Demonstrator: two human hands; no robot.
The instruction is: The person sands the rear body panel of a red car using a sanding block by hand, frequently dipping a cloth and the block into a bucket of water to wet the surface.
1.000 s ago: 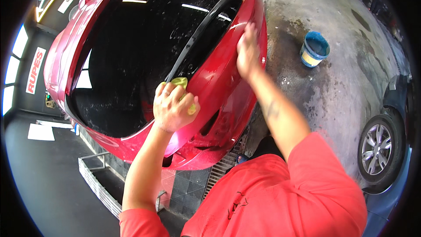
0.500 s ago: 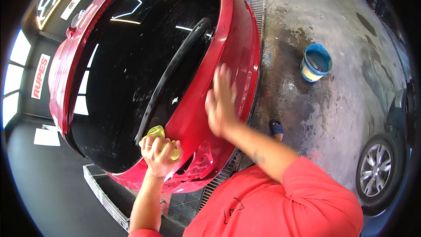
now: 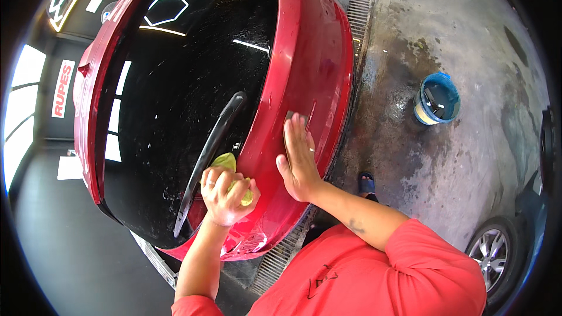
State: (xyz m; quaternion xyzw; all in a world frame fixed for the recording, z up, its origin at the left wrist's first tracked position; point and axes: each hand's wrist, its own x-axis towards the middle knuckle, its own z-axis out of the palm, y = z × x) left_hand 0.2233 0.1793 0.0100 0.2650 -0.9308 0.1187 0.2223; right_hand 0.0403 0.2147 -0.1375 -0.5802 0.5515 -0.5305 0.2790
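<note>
Beside red car (image 3: pixel 270 123), stained concrete floor (image 3: pixel 477 164), blue bucket (image 3: pixel 449 90)

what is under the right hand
A dark edge of something peeks out from under the right hand, against the red car panel; the hand covers the rest, so its shape can't be told.

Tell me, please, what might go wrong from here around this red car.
The left hand grips a yellow cloth close to the wiper, so the cloth might snag. The right hand seems pressed flat on the red car; any trapped grit could cause scratches. The floor near the blue sandal looks wet, so a foot could slip.
</note>
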